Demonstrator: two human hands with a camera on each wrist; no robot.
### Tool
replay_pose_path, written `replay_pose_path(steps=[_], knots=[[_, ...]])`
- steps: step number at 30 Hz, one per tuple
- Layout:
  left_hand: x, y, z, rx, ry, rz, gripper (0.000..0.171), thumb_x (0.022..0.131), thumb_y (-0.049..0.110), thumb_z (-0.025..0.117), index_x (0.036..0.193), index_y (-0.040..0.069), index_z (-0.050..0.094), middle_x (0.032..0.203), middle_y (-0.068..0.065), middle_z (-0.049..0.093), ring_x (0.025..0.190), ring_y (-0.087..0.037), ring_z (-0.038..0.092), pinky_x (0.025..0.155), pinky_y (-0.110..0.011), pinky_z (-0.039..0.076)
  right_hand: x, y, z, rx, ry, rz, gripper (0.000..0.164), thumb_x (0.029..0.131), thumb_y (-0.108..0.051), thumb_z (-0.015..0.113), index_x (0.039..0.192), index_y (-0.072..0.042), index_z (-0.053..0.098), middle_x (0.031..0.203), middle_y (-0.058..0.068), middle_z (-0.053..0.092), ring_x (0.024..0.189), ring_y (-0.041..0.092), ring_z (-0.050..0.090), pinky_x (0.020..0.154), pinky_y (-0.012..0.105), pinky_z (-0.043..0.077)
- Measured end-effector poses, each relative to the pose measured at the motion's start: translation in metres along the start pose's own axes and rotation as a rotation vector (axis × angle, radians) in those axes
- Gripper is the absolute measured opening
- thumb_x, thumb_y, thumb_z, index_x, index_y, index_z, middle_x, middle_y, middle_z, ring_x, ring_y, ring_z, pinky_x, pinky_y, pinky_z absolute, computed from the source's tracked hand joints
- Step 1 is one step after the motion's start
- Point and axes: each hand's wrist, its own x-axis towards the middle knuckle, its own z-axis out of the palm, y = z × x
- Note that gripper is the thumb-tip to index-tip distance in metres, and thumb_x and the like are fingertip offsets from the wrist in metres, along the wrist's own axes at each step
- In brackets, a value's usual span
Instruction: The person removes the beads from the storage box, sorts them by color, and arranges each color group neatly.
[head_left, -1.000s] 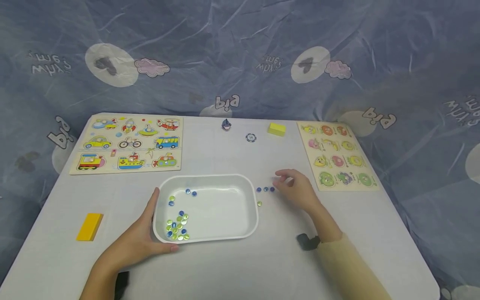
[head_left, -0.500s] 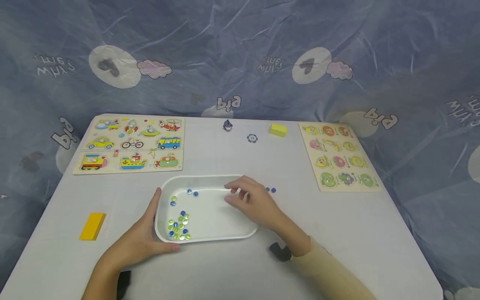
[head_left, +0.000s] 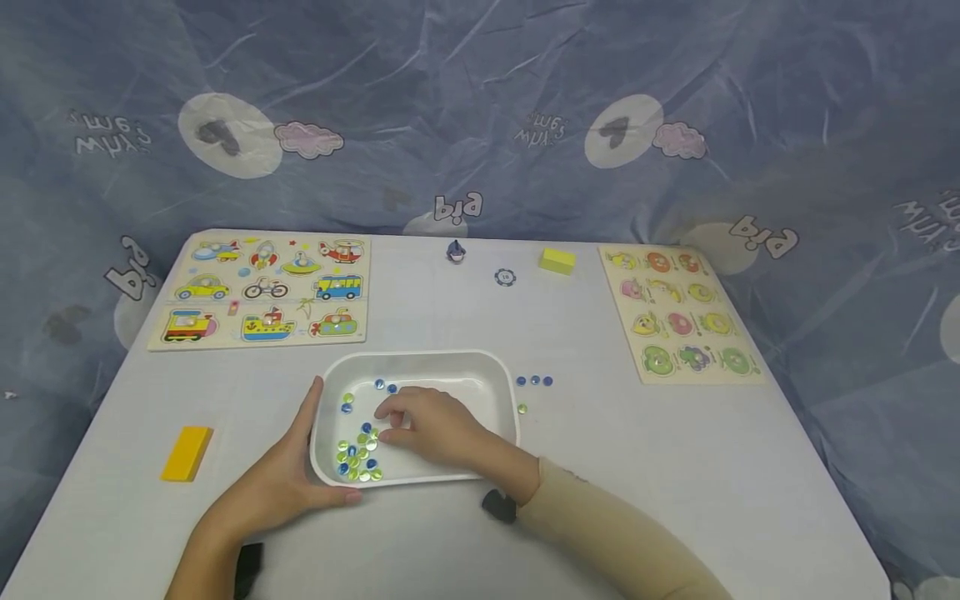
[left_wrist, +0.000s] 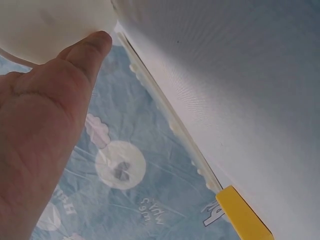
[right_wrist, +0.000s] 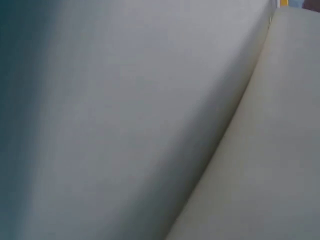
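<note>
A white rectangular tray (head_left: 442, 477) lies on the table with several green and blue glass gems (head_left: 356, 460) gathered in its left part. Thumb and fingers of my left hand (head_left: 281, 467) spread straight around the tray's left end, touching it; the left wrist view shows these fingers against the tray's outside. Over the tray's middle is my right hand (head_left: 435, 425), its thumb and forefinger apart beside the gems, with nothing seen between them. In the right wrist view the right hand is not visible. Three blue gems (head_left: 535, 380) and a green gem (head_left: 522, 408) lie outside, right of the tray.
A vehicle puzzle board (head_left: 262, 292) lies back left, a fruit puzzle board (head_left: 678, 317) back right. Along the back are a small penguin-like figure (head_left: 456, 252), a poker chip (head_left: 506, 277) and a yellow block (head_left: 557, 261). An orange-yellow block (head_left: 187, 454) lies left.
My right hand has moved left, from beside the blue gems outside to above the gems in the tray. The left hand stays at the tray's left end.
</note>
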Motion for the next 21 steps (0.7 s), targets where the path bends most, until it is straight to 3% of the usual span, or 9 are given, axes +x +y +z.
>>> replay_pose_path(steps=[12, 21], knots=[[-0.001, 0.0, 0.0, -0.007, 0.001, -0.007, 0.142, 0.054, 0.049, 0.088, 0.149, 0.033, -0.017, 0.161, -0.005, -0.004, 0.145, -0.037, 0.014, 0.109, -0.063, 0.022, 0.012, -0.012, 0.009, -0.095, -0.018, 0.004, 0.023, 0.085, -0.034, 0.069, 0.107, -0.028, 0.069, 0.079, -0.017, 0.053, 0.073, 0.001, 0.049, 0.061, 0.015, 0.039], [-0.001, 0.001, 0.0, -0.009, 0.001, -0.007, 0.143, 0.053, 0.049, 0.088, 0.149, 0.034, -0.017, 0.161, -0.004, -0.004, 0.146, -0.036, 0.013, 0.11, -0.064, 0.021, 0.011, -0.011, 0.008, -0.087, -0.033, 0.03, 0.018, 0.085, -0.033, 0.069, 0.102, -0.028, 0.07, 0.082, -0.018, 0.056, 0.074, 0.0, 0.05, 0.063, 0.016, 0.041]])
